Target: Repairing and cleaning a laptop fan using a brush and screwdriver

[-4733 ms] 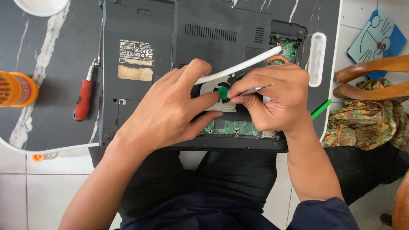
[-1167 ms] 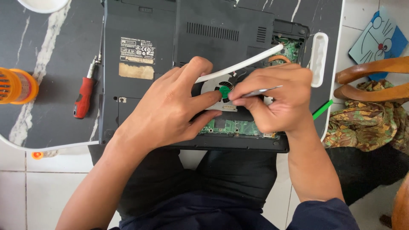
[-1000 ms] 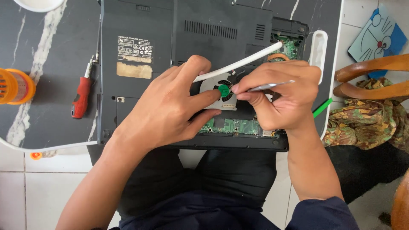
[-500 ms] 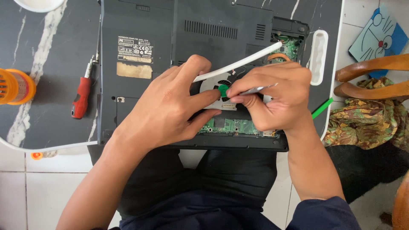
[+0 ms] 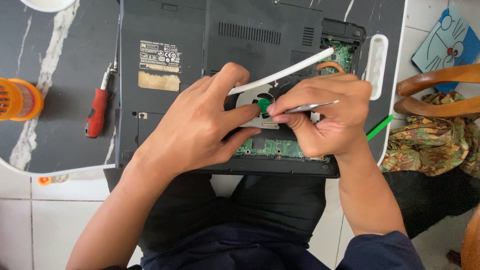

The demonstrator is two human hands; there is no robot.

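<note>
A dark grey laptop [image 5: 215, 50] lies upside down on a black marble table [image 5: 55, 55], part of its bottom cover off and a green circuit board [image 5: 272, 147] exposed. My left hand [image 5: 200, 127] rests on the laptop, its fingertips pressing beside the cooling fan [image 5: 252, 100], which has a green round sticker [image 5: 263, 105] at its hub. My right hand [image 5: 325, 117] pinches thin metal tweezers [image 5: 312, 106], their tip down at the fan hub. A white tube [image 5: 285, 72] runs slantwise above both hands.
A red-handled screwdriver [image 5: 97, 112] lies left of the laptop. An orange spool [image 5: 17, 99] stands at the table's left edge. A white handle-shaped plastic piece [image 5: 376, 65] and a green stick [image 5: 380, 127] lie at the right. A wooden chair [image 5: 440, 90] stands beside the table.
My right hand shifted slightly up and back down with the tweezers at the fan hub. My left hand has stayed put on the fan.
</note>
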